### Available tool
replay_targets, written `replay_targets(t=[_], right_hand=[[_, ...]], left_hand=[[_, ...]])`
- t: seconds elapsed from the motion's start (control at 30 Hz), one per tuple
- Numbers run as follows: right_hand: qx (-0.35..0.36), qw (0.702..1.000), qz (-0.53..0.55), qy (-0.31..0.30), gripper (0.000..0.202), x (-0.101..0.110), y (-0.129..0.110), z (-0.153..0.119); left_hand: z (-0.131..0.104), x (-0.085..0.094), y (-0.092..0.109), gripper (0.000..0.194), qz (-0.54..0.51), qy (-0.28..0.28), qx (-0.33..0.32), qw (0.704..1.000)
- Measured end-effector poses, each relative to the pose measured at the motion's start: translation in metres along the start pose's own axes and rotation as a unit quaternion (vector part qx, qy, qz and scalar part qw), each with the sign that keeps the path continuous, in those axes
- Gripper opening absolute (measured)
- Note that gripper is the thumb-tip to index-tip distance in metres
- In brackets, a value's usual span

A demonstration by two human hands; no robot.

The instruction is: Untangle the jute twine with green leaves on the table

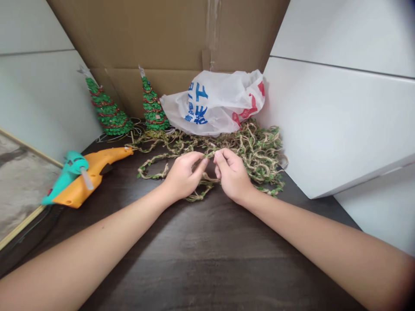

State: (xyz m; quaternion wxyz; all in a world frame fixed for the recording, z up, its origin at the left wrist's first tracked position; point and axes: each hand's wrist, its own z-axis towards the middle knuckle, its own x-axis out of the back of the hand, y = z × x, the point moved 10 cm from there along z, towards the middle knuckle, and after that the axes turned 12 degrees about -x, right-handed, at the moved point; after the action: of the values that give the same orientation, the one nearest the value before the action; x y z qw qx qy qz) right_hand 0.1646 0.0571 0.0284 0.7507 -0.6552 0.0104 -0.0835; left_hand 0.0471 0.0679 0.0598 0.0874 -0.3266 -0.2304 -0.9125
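Note:
A tangled heap of leafy twine garland, tan cord with small green leaves, lies on the dark table in front of me. Pinched between thumb and fingers of my left hand is a stretch of this garland. Close by on its right, my right hand is closed on the same strand, its fingers curled in. Only a short bit of cord shows between the two hands. Loops of garland spread out to the left and below my fingers.
Left of my arm lies an orange and teal glue gun. Two small green Christmas trees stand at the back beside a white plastic bag. Cardboard closes off the back, with white panels at the sides.

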Motion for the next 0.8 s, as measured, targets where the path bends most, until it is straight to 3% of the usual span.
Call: replay_targets(t=[0.1, 0.2, 0.43, 0.8], right_hand=[[0.012, 1.0, -0.007, -0.006, 0.03, -0.001, -0.004, 0.0], [0.014, 0.999, -0.023, -0.026, 0.029, -0.007, -0.003, 0.001], [-0.008, 1.0, -0.005, -0.001, 0.013, -0.003, 0.01, 0.004], [0.01, 0.997, -0.038, -0.06, 0.024, -0.015, -0.001, -0.002]], left_hand=[[0.0, -0.007, 0.015, 0.022, -0.014, -0.034, -0.063, 0.997], [0.0, -0.005, 0.022, 0.023, -0.029, -0.028, -0.087, 0.995], [-0.002, 0.002, 0.022, 0.02, -0.101, 0.004, -0.081, 0.992], [-0.004, 0.003, 0.011, 0.027, -0.074, 0.025, -0.028, 0.997]])
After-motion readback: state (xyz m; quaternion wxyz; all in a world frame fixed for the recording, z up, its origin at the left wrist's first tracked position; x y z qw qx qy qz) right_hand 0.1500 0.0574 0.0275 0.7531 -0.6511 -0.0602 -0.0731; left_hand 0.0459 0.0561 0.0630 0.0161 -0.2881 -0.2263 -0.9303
